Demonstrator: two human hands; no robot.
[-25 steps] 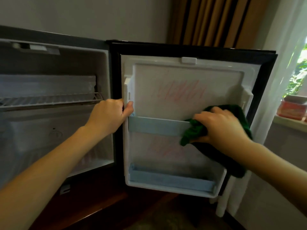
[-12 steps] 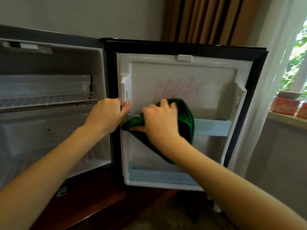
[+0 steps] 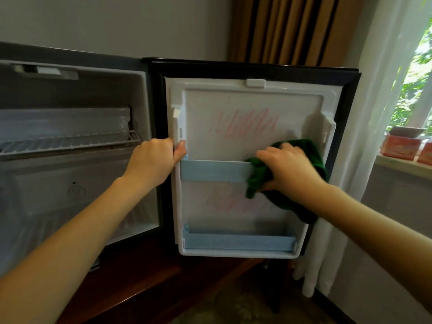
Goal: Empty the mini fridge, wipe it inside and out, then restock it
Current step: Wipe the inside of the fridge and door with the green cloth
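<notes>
- Both forearms run in from the bottom edge, so I see nothing of the person above the elbows.
- My left hand (image 3: 152, 160) grips the left edge of the open door (image 3: 252, 101), fingers curled behind the white liner and hidden, thumb on its front.
- My right hand (image 3: 289, 169) is bunched round the green cloth (image 3: 292, 206), pressing it on the right end of the upper door shelf (image 3: 215, 170). That end is covered.
- Red scribbles (image 3: 245, 122) cross the door panel. They are strokes, not letters. A fainter patch lies below the shelf.
- The mini fridge (image 3: 70, 183) stands open on the left, its left side cut off. A round mark on its back wall is unreadable.
- Orange boxes (image 3: 397, 148) sit on the windowsill, their print too blurred to read.
</notes>
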